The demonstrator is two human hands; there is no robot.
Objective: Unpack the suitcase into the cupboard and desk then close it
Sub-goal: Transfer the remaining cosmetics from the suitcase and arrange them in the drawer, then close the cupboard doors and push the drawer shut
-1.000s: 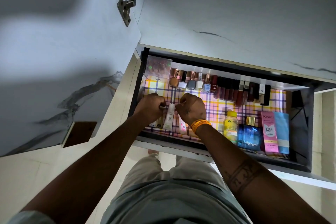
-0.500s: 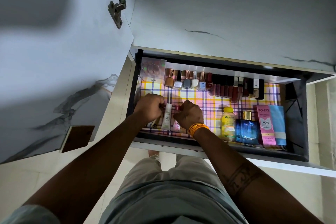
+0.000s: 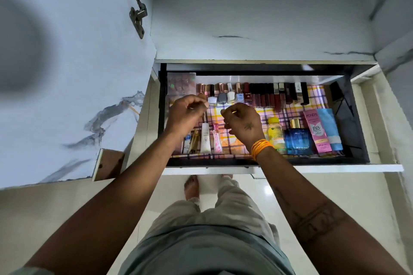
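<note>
A: Where are the hands?

B: Both are above the open drawer (image 3: pixel 357 131). The left hand (image 3: pixel 186 116) has its fingers curled, and something thin and shiny seems to sit between the fingertips. It is too small to tell for sure. The right hand (image 3: pixel 242 124) also has curled fingers, but I cannot tell if it pinches anything.

A: And the things being put away?

B: They are in the drawer on the checked liner (image 3: pixel 237 147). The white tube (image 3: pixel 205 138) and the pink bottle (image 3: pixel 216 137) lie side by side near the front, just under the hands. The nail polish bottles (image 3: pixel 223 96) stand in a row at the back.

A: What could go wrong?

B: The left hand is very near that row. I think a bump could tip one bottle, and then the next ones could fall too. The pink bottle looks round, so a nudge could make it roll into the tube.

A: Is the suitcase there?

B: I cannot see it here.
</note>
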